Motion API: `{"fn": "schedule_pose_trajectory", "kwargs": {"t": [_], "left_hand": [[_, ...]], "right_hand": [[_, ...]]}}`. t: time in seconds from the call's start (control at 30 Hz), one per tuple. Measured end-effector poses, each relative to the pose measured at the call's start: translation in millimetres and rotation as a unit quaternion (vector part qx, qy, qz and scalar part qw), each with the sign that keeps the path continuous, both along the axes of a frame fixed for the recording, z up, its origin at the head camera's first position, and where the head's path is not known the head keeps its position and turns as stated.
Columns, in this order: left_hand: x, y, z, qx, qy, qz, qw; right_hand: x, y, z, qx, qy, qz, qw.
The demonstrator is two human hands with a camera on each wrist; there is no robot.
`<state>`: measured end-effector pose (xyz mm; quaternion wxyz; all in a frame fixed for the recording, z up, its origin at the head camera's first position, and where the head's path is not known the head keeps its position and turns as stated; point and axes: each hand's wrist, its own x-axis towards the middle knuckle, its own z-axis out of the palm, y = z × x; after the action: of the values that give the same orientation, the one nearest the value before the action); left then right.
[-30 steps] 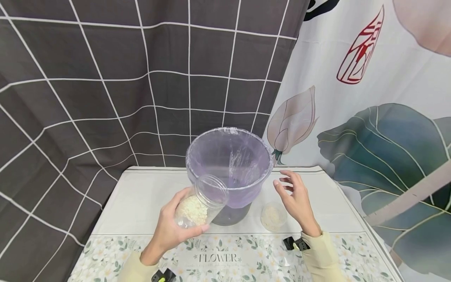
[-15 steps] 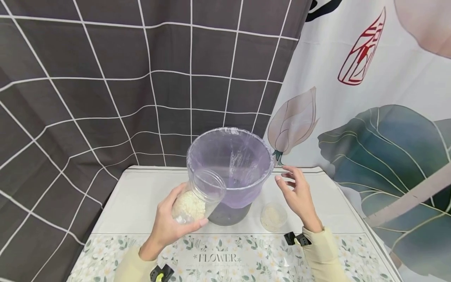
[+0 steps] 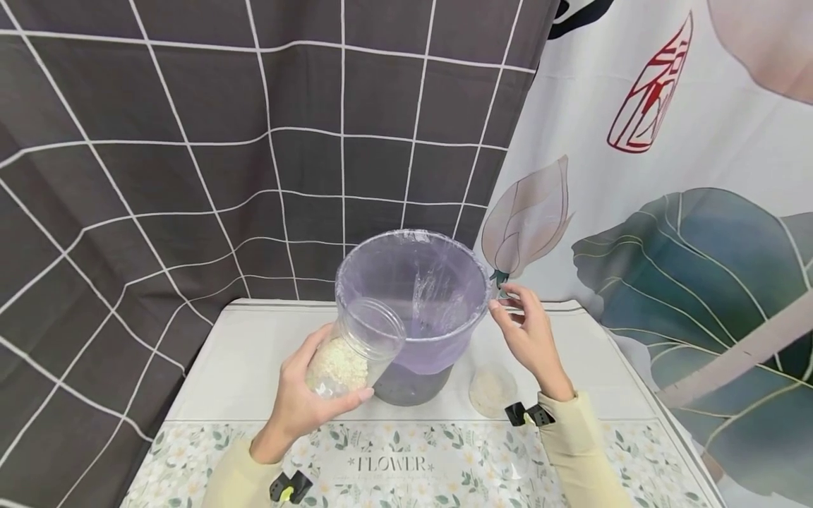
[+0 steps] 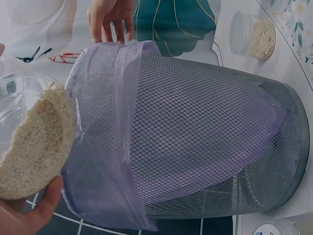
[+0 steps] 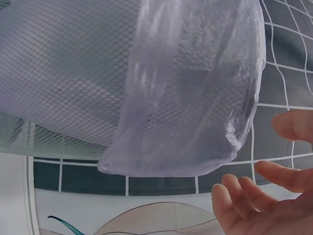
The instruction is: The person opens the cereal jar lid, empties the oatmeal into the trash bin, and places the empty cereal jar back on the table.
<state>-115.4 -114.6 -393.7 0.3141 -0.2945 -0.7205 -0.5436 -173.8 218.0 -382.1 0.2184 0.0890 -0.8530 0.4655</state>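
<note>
Head view: the left grip curls round a clear jar, thumb along one side and fingers along the other, while the right grip holds nothing, its thumb and forefinger spread loosely. Over the last second the jar has risen slightly and drifted left, and the right grip has come up and in toward the bin. Both now flank the bin's mouth, yet the pale flakes lie banked inside the tilted jar, so pouring seems not yet under way. The left arm reaches in from below, leaning the jar's mouth toward the near rim, though whether they touch cannot be told; the right arm's fingers bend toward the rim's right side, just beside the purple liner and apart from it in the right wrist view. Farther out, the mesh bin stands upright with the liner folded over its rim, and a clear tub, also holding flakes, stands near its foot on the white surface.
</note>
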Motion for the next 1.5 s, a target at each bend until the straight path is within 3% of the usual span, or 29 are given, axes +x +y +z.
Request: {"fn": "schedule_pose_trajectory", "kwargs": {"t": [0.23,0.37,0.47,0.7,1.13,1.33,1.5], "left_hand": [[8.9,6,25.9,0.008,0.031,0.014,0.9994],[9.9,7,32.3,0.0,0.036,0.01,0.9993],[7.2,6,31.4,-0.008,0.048,0.015,0.9987],[-13.5,-10,7.2,-0.027,0.064,0.049,0.9964],[-16.5,-18,15.1,-0.048,0.042,0.059,0.9962],[-17.8,-13,26.1,-0.06,0.083,0.053,0.9933],[-23.8,-13,25.5,-0.078,0.102,0.064,0.9896]], "right_hand": [[-6.8,-2,8.7,0.005,0.003,0.002,1.0],[-12.2,-3,10.2,0.007,0.007,0.008,1.0],[-15.9,-4,11.9,0.009,0.008,0.012,1.0],[-23.6,-5,13.9,0.025,-0.008,0.017,1.0],[-37.0,-10,16.0,0.032,-0.04,0.033,0.998],[-43.9,-13,16.6,0.031,-0.046,0.036,0.998],[-48.4,-15,17.8,0.046,-0.054,0.035,0.997]]}}
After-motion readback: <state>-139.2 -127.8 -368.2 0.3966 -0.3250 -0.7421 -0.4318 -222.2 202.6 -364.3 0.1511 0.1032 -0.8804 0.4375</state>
